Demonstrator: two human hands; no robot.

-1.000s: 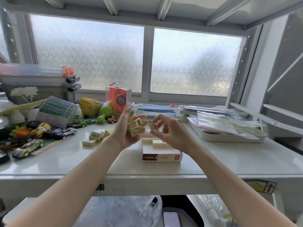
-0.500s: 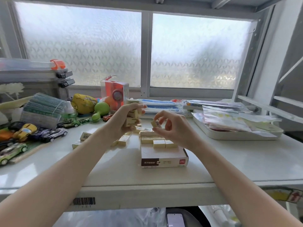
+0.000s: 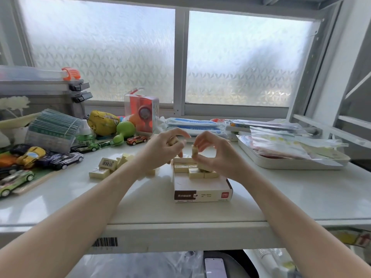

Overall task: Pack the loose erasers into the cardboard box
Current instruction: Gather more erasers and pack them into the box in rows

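The right hand pinches one eraser between thumb and fingertips, just above the far end of the cardboard box, which sits on the shelf near the middle of its front edge. The left hand curls around a small stack of erasers, held beside the box's far left corner. A few packed erasers fill only the far part of the box, while loose erasers lie on the shelf to its left. The pinched eraser could go in crooked and ride up on its neighbours, since the row there already looks uneven. The left hand's stack seems loosely held, so a piece might slip out and bounce toward the toy cars or off the front edge. How many erasers the left hand holds is hidden by its fingers, the right palm covers the box's far right corner, and the box's print is too small to read.
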